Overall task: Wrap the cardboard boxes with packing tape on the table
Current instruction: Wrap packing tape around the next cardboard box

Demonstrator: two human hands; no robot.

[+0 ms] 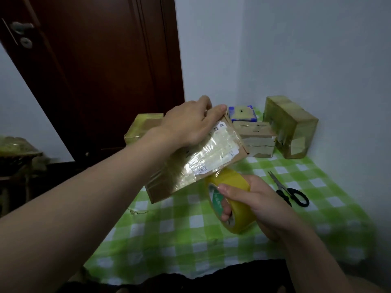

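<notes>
My left hand (190, 121) grips the far top edge of a flat cardboard box (196, 159), holding it tilted above the table. Glossy tape covers the box's upper face and its white label. My right hand (251, 199) grips a yellow roll of packing tape (230, 199) just below the box's near right edge, with fingers through the core. A strip of tape runs from the roll up onto the box.
Black scissors (289, 191) lie on the green checked tablecloth (179, 235) to the right. Several taped boxes stand at the back: a tall one (292, 125) by the wall, a brown one (256, 138), a blue-edged one (242, 113), another at left (143, 127). A dark door (101, 70) stands behind.
</notes>
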